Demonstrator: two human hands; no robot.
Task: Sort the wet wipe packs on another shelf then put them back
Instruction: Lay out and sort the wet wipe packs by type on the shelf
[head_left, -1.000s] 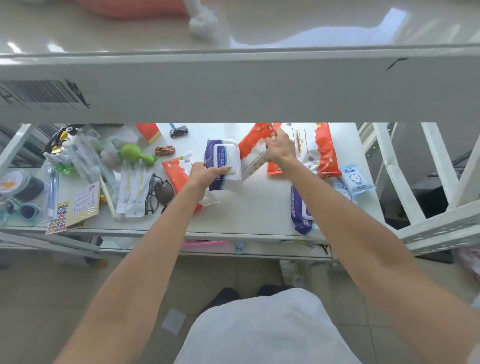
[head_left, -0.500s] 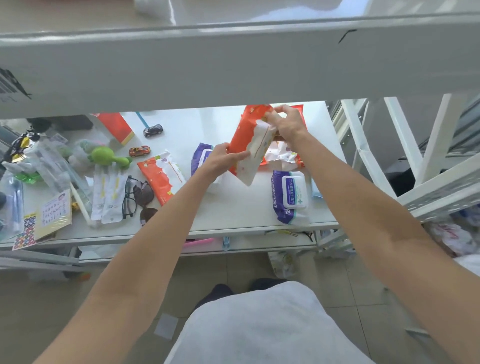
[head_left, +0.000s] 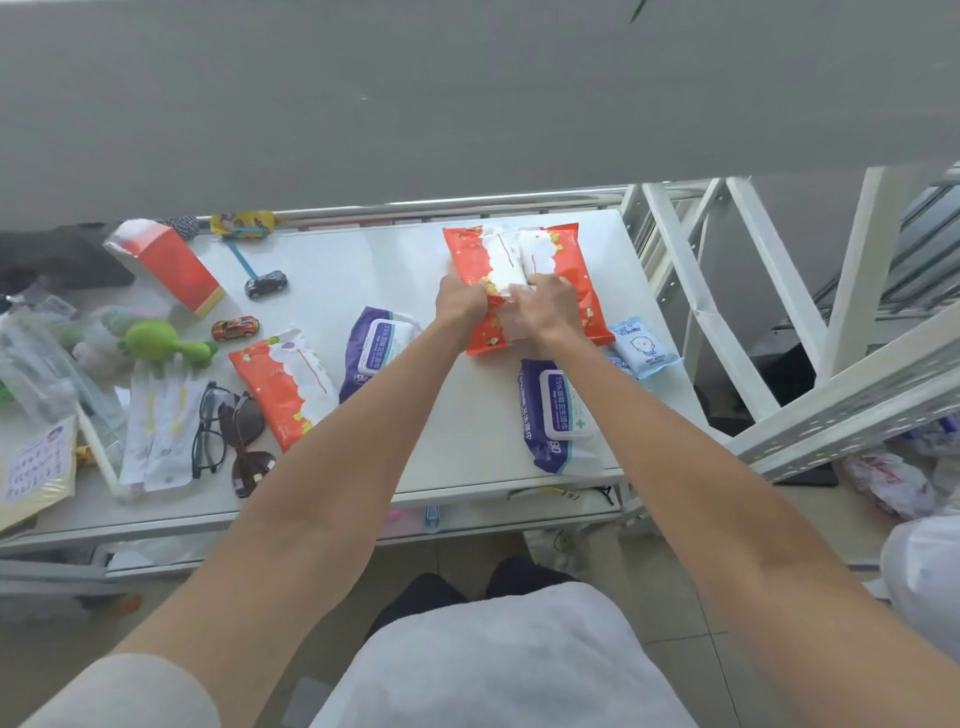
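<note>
On the white shelf (head_left: 467, 452) both hands meet over two orange-and-white wipe packs lying side by side at the back right. My left hand (head_left: 461, 300) grips the left orange pack (head_left: 480, 254). My right hand (head_left: 546, 306) rests curled on the right orange pack (head_left: 569, 260). A third orange pack (head_left: 285, 387) lies at the left. One purple pack (head_left: 376, 345) lies under my left forearm, another purple pack (head_left: 558, 415) near the front right edge. A small light-blue pack (head_left: 644, 345) sits at the right edge.
Toy cars (head_left: 266, 283), a red box (head_left: 171, 270), a green toy (head_left: 156, 340), two pairs of glasses (head_left: 228, 436) and white sachets (head_left: 156, 431) crowd the shelf's left half. A grey upper shelf (head_left: 467, 93) overhangs. White rack struts (head_left: 779, 312) stand at the right.
The orange pack that both hands held tilted in the air now lies flat beside the other orange pack at the back right. Both hands moved down and away with it.
</note>
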